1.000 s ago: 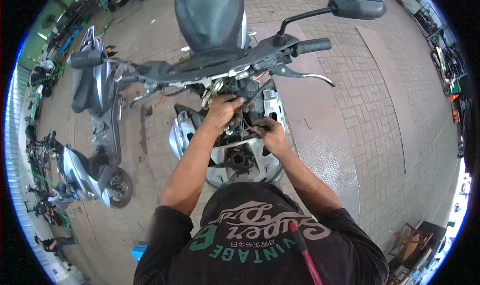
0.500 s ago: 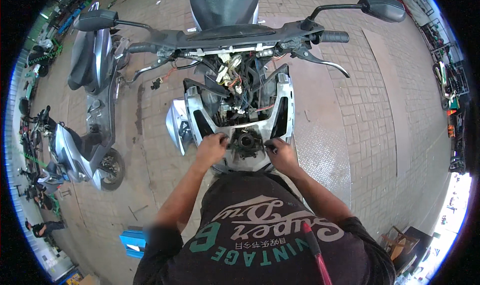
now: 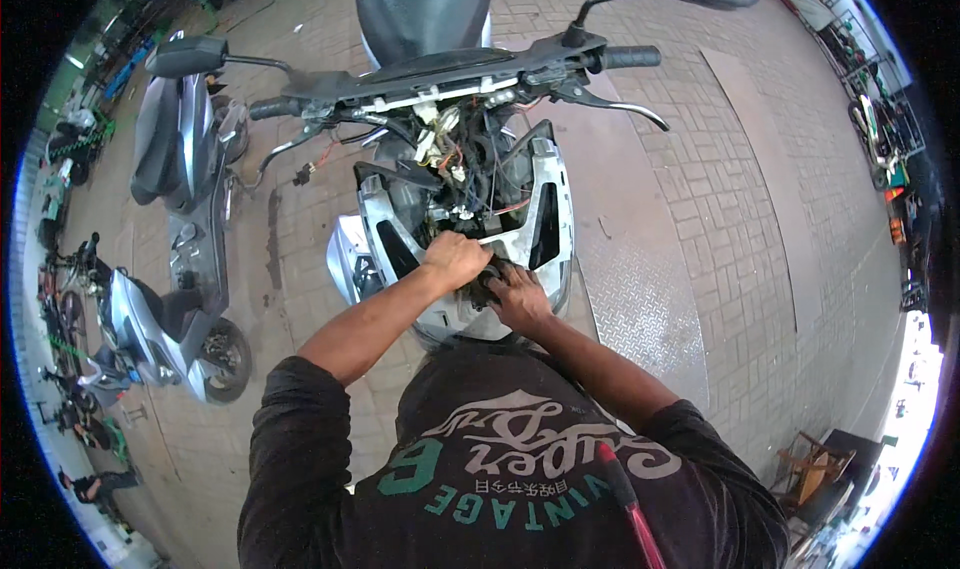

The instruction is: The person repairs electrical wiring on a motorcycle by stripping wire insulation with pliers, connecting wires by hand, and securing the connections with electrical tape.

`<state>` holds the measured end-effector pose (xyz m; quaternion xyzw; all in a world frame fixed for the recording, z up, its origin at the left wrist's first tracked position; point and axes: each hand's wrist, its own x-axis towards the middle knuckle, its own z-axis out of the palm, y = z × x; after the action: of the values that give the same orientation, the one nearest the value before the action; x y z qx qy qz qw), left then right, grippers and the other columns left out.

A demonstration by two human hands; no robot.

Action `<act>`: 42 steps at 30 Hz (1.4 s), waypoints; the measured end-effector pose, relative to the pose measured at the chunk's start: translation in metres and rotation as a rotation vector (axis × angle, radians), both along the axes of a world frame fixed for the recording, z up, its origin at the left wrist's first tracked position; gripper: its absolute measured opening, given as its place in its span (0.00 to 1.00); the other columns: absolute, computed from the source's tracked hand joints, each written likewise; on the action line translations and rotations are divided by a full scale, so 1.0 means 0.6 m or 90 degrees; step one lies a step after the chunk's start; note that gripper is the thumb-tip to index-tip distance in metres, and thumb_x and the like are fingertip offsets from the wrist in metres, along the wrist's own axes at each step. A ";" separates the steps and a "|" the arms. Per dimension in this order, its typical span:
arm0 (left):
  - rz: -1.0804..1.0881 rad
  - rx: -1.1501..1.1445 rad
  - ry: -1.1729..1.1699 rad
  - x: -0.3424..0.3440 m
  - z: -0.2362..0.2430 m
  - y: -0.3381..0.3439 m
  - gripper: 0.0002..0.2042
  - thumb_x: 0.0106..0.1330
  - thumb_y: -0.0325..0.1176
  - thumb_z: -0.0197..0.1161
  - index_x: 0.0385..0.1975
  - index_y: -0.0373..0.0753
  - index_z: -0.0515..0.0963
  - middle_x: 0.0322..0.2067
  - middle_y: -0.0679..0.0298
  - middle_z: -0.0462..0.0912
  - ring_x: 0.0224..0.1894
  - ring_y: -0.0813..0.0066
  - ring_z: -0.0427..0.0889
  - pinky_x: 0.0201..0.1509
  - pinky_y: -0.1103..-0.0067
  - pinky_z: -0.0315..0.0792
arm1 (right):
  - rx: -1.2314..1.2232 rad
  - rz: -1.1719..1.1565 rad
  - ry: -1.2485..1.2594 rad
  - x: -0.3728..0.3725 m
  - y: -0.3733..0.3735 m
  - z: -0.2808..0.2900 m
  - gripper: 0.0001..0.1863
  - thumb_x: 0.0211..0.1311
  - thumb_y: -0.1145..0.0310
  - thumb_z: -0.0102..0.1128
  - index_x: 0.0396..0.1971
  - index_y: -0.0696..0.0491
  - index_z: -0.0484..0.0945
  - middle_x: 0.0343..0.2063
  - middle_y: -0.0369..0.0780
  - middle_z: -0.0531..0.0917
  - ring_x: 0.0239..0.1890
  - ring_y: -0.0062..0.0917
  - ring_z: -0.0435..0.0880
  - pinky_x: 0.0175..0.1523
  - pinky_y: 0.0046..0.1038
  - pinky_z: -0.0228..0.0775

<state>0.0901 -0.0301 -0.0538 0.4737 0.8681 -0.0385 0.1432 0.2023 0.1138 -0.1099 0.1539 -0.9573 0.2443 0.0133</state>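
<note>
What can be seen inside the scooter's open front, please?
Pale connectors and a reddish wire show there; whatever lies directly beneath the left hand and right hand is covered.

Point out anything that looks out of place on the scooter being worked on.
A dark connector dangles on reddish wires near the lever at picture left, seemingly unplugged; pale connectors also sit exposed by the handlebar.

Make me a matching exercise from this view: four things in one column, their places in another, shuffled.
1. left hand
2. black seat straight ahead
3. parked scooter
4. patterned metal plate

A. standing left of both hands
B. lying flat, right of the right hand
C. close beside the right hand
D. cut off by the picture's top edge

Pairs: 1-C, 2-D, 3-A, 4-B
</note>
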 end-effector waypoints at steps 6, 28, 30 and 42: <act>0.185 0.193 0.120 0.029 0.036 -0.054 0.10 0.55 0.36 0.58 0.33 0.40 0.78 0.29 0.61 0.79 0.35 0.60 0.80 0.35 0.69 0.75 | -0.072 -0.066 0.030 0.013 0.002 0.026 0.27 0.42 0.65 0.67 0.46 0.52 0.71 0.49 0.51 0.69 0.53 0.46 0.67 0.56 0.43 0.60; 0.289 0.463 -0.267 0.134 0.250 -0.145 0.06 0.56 0.28 0.59 0.29 0.33 0.75 0.23 0.57 0.77 0.26 0.75 0.74 0.31 0.76 0.68 | -0.522 -0.020 -0.270 0.000 -0.009 0.312 0.15 0.52 0.75 0.64 0.40 0.60 0.75 0.34 0.40 0.81 0.35 0.20 0.79 0.40 0.23 0.72; 0.409 0.469 -0.295 0.124 0.249 -0.181 0.08 0.56 0.30 0.61 0.31 0.33 0.74 0.25 0.57 0.78 0.27 0.70 0.77 0.32 0.75 0.70 | -0.635 -0.115 -0.303 -0.001 0.012 0.314 0.14 0.53 0.76 0.63 0.40 0.59 0.74 0.32 0.40 0.81 0.33 0.19 0.79 0.36 0.23 0.73; 0.459 0.602 -0.584 0.156 0.204 -0.105 0.10 0.63 0.35 0.59 0.36 0.33 0.74 0.24 0.66 0.77 0.25 0.82 0.73 0.28 0.82 0.69 | -0.598 -0.089 -0.417 0.018 -0.010 0.331 0.15 0.52 0.73 0.65 0.40 0.59 0.74 0.32 0.37 0.81 0.34 0.16 0.78 0.38 0.20 0.72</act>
<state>0.1839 -0.0933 0.0687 0.1392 0.7465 0.5893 0.2756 0.2133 0.1077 0.0888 -0.0158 -0.7080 0.6769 -0.2009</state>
